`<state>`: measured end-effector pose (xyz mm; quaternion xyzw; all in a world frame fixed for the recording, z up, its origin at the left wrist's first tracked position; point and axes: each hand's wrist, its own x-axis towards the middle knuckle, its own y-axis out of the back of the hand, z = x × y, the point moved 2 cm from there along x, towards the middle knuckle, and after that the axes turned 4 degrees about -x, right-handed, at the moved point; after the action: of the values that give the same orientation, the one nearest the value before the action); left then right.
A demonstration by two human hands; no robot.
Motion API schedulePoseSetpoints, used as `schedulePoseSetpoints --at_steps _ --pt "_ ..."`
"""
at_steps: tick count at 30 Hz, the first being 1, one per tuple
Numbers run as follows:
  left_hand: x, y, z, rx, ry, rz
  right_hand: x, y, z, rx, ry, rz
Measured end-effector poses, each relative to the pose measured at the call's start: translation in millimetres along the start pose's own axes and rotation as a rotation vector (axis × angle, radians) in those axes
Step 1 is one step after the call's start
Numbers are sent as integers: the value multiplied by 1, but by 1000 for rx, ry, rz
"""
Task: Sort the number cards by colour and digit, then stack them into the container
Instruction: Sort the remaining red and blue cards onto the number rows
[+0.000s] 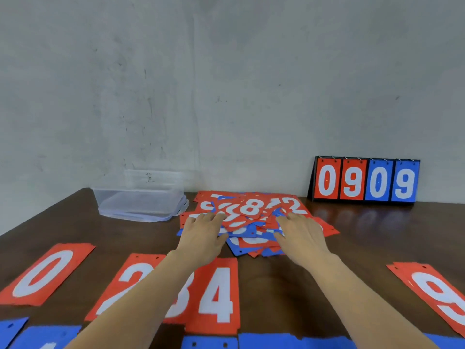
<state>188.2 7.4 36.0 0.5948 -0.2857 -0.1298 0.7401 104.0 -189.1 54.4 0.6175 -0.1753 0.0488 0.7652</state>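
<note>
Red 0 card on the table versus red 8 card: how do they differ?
The red 0 card lies alone on the table; the red 8 card tops the mixed pile. The red 0 card is clear of both hands; the red 8 card sits between the left hand and right hand. Both are red with white digits.

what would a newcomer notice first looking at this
The jumbled pile of red and blue number cards in the middle of the table, with the left hand and right hand both resting on it. Next comes the flip scoreboard reading 0909 at back right. Then the row of sorted red cards along the near edge, and the clear container at back left.
</note>
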Motion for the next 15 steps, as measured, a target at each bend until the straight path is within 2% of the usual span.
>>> schedulePoseSetpoints --at_steps 8,12,15 --pt "78 -35 -47 -62 81 -98 84 -54 -27 17 -103 -106" --pt "100 -55 -49 -152 142 -151 106 -76 -39 105 -76 -253" --pt "106 -61 -49 -157 168 -131 105 -91 -39 110 -27 -330"
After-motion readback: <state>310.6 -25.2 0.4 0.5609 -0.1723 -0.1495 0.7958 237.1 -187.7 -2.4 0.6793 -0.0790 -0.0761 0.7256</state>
